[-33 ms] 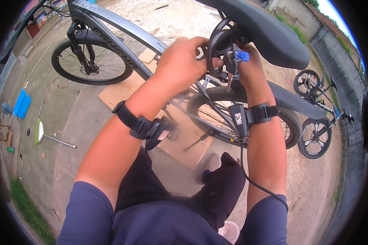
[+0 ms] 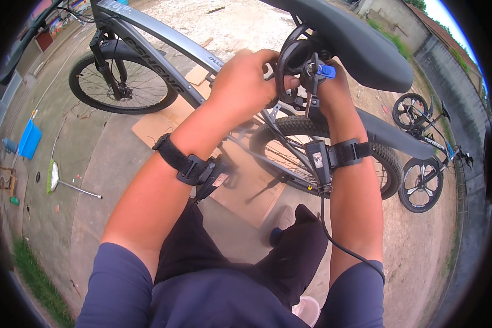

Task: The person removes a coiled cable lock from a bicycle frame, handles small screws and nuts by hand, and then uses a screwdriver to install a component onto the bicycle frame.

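Here, just under the black bicycle saddle (image 2: 355, 44), a black cable loop (image 2: 284, 65) is pinched by the left hand (image 2: 243, 87), its grip closed on the loop. A blue-handled tool (image 2: 323, 71) beside the loop is clasped by the right hand (image 2: 333, 95). The grey bicycle frame (image 2: 164, 41) is seen over a cardboard sheet (image 2: 164, 123) on the concrete ground (image 2: 93, 164).

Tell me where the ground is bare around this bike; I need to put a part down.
Bare concrete lies left of the cardboard, between the front wheel and the broom. It is crowded under the saddle, where left hand and right hand work.
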Demonstrator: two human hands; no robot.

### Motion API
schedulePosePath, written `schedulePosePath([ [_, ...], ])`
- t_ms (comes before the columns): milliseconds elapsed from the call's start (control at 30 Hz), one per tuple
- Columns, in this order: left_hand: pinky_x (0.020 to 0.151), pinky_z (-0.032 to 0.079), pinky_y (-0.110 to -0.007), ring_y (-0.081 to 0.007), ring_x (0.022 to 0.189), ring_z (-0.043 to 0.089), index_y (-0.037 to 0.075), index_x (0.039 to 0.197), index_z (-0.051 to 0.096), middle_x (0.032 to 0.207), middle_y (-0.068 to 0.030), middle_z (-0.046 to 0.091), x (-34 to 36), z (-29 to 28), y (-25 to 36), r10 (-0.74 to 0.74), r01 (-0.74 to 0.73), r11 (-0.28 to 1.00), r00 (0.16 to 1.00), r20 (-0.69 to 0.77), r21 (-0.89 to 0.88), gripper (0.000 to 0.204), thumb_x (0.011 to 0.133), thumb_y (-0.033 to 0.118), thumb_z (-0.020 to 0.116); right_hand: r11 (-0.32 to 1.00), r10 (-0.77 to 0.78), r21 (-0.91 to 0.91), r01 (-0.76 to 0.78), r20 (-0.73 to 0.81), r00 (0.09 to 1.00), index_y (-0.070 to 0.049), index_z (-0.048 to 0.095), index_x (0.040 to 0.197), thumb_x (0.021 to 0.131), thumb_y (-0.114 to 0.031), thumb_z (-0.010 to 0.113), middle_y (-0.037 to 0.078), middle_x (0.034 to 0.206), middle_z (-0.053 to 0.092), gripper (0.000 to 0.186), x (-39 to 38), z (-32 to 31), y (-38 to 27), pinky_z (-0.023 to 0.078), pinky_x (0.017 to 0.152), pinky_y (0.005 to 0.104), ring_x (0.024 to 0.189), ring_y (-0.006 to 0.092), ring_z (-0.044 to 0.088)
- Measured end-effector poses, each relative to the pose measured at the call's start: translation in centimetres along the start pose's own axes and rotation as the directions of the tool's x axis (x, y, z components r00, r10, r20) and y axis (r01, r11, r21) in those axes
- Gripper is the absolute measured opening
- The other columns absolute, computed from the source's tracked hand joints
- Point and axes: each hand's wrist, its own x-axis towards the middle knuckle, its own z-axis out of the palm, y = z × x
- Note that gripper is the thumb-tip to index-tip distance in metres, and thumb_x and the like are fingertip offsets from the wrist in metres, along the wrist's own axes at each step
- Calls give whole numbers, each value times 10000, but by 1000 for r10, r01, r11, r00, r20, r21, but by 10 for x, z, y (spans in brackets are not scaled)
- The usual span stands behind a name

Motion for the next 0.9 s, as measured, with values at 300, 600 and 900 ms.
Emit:
schedulePosePath([
  [300, 718, 495, -410, -330, 801, 641, 18, 1029, 708, 883, -197, 631, -1, -11, 8, 36, -36, 999, 999, -15, -30, 319, 884, 302, 696, 969, -62, -243, 52, -33, 998, -62, 628, 1124, 855, -342, 666, 32, 768, 650, 391, -7, 5, -8, 408, 508, 225, 619, 94, 579],
  [600, 736, 501, -430, -354, 809, 636, 3, 964, 700, 859, -239, 603, -9, -14, 34, 182, -173, 978, 981, -69, 115, 278, 898, 264, 631, 977, -80, -198, 79, 3, 997, 25, 598, 1230, 910, -244, 629, 126, 886, 682, 419, -12, -2, -9, 478, 496, 298, 607, 138, 618],
  [900, 664, 489, -390, -322, 695, 617, -27, 900, 649, 742, -192, 615, 21, -36, 54, 170, -235, 830, 970, 173, 506, 286, 860, 255, 621, 950, 26, -312, 16, 132, 991, -28, 641, 1134, 920, -249, 624, 61, 796, 661, 308, -24, -6, -21, 485, 493, 272, 597, 120, 596],
])
